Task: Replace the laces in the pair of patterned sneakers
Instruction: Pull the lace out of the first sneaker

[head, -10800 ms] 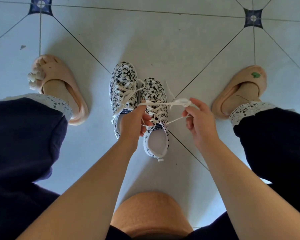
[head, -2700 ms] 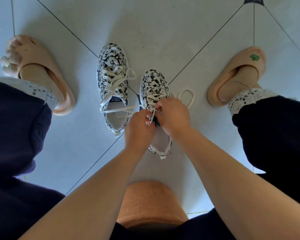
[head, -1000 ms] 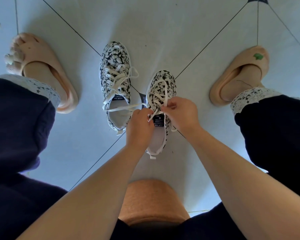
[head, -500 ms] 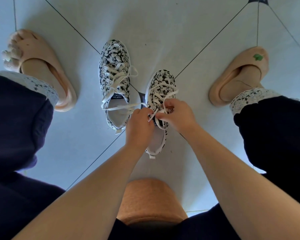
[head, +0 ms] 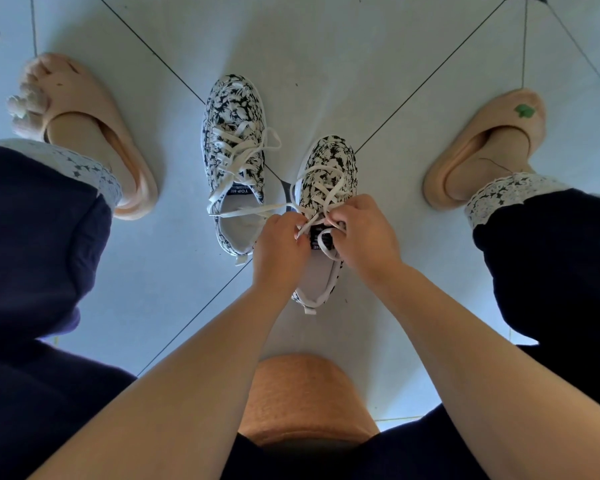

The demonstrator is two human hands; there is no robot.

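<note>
Two black-and-white patterned sneakers stand on the tiled floor, toes pointing away from me. The left sneaker [head: 234, 133] is laced with a white lace that lies loose over its tongue. Over the right sneaker [head: 329, 164] both hands meet at the tongue. My left hand [head: 279, 251] pinches one strand of the white lace [head: 321, 192], and a loose end runs from it to the left across the other shoe's opening. My right hand [head: 366, 233] grips another strand, with a small loop showing between the hands. The top eyelets are hidden by my fingers.
My feet in beige slippers stand wide apart, the left slipper [head: 94, 133] and the right slipper [head: 482, 147], the latter with a green mark. Dark trouser legs with lace cuffs fill both sides. An orange stool seat [head: 305, 396] lies below my arms.
Both hands have stayed at the right sneaker's tongue. The right hand has drawn the lace in closer, and a small loop has formed between the hands.
</note>
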